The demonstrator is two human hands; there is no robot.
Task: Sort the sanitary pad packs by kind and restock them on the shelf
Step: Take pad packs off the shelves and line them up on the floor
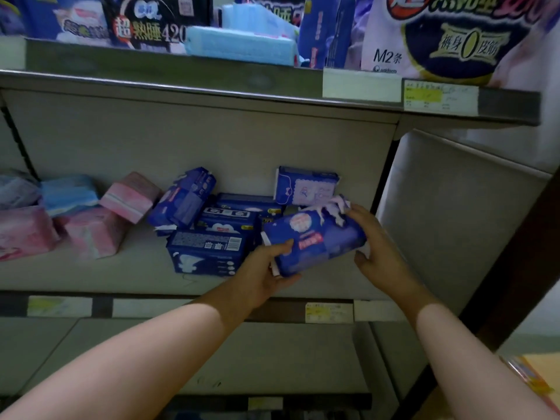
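A dark blue pad pack (315, 241) sits tilted between both my hands over the right part of the middle shelf (136, 277). My left hand (266, 268) grips its near left end, thumb on top. My right hand (372, 244) holds its right end, fingers curled round the crinkled seal. Behind and left of it lie several more dark blue packs (209, 253), one leaning (181, 198) and one standing against the back wall (306, 186). Pink packs (94, 231) and a light blue pack (68, 192) lie further left.
The upper shelf (212, 77) overhangs close above, loaded with large packs (439, 34) and a light blue one (242, 45), with price tags (439, 98) on its edge. A grey side panel (439, 207) closes the shelf on the right. A lower shelf (212, 353) lies beneath.
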